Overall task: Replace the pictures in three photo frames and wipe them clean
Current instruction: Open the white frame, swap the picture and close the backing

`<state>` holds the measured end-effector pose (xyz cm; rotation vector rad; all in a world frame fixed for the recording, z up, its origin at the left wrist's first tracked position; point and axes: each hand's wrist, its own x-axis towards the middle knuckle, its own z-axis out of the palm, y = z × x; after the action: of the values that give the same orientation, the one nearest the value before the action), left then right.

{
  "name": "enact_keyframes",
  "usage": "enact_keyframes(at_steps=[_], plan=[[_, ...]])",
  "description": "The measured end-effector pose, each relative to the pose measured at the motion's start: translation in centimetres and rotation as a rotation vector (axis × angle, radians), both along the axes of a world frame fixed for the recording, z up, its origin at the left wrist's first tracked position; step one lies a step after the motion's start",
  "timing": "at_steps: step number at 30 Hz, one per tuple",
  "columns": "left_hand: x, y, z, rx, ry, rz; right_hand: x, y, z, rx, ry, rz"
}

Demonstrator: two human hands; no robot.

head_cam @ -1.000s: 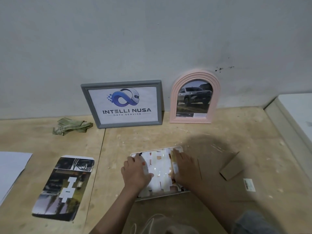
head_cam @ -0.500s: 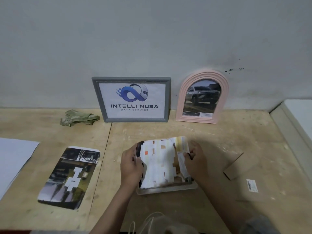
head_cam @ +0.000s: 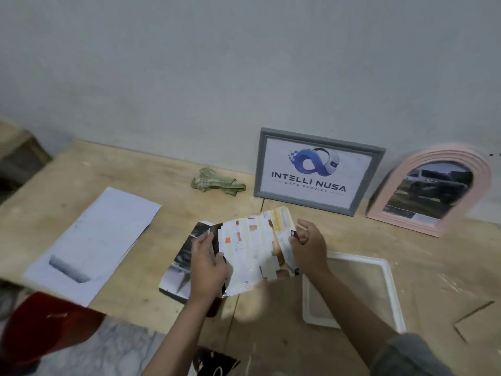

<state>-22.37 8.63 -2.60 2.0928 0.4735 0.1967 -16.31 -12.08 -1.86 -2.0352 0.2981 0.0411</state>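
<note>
Both forearms reached forward from the bottom of the view, angled toward each other. The left hand [head_cam: 207, 263] was palm down, fingers curled and thumb pinched against them in a closed grasp. The right hand [head_cam: 307, 246] sat slightly higher and further forward, its fingers bent inward, thumb and forefinger pressed together. A grey sleeve [head_cam: 412, 356] covered the right upper forearm.

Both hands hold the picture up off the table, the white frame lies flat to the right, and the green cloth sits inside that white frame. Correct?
Not quite: the head view shows the green cloth crumpled on the table beside the grey frame, not in the white frame. The left hand and right hand do hold the picture up.
</note>
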Motion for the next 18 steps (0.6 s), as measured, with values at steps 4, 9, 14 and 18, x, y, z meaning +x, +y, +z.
enact_keyframes(at_steps=[4,9,14,18], plan=[[-0.8,6.7,0.2,-0.064,0.04,0.12,1.1,8.1,0.2,0.049,0.043,0.131],[-1.9,15.1,0.0,-0.04,0.065,0.2,2.9,18.1,0.4,0.04,0.045,0.333],[-3.2,21.7,-0.2,-0.054,0.137,0.288,4.5,27.5,1.3,-0.024,0.029,0.523],[-3.4,25.9,-0.5,-0.001,0.192,0.316,5.7,33.9,1.6,-0.09,0.062,0.649]])
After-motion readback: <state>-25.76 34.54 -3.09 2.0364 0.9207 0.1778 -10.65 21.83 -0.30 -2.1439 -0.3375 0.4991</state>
